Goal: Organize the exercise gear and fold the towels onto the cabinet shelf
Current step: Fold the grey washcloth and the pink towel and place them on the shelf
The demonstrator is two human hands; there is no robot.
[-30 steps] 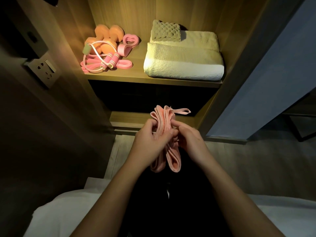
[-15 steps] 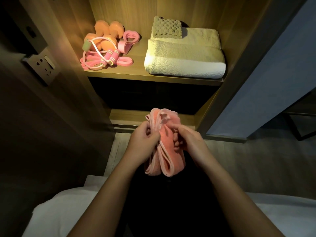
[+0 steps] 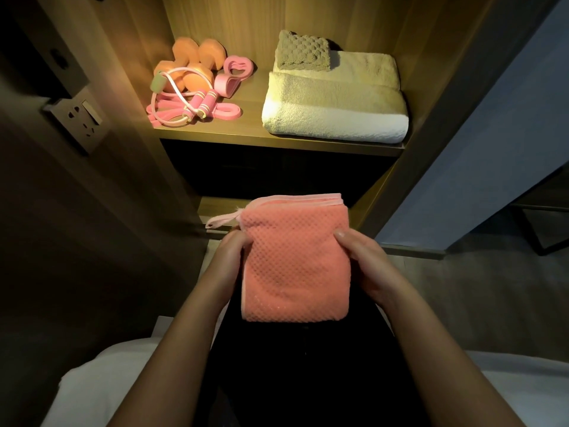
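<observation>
Both hands, left hand (image 3: 229,257) and right hand (image 3: 363,266), grasp the folded pink towel (image 3: 295,266) by its side edges. The cabinet shelf (image 3: 277,143) lies straight ahead above the towel, nearer the right hand's side.

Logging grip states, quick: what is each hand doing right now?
Left hand: holding the folded pink towel by its left edge.
Right hand: holding the same towel by its right edge.

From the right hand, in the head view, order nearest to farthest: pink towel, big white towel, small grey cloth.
1. Pink towel: gripped by the right hand.
2. Big white towel: right side of the shelf.
3. Small grey cloth: on that towel, at the back.
</observation>
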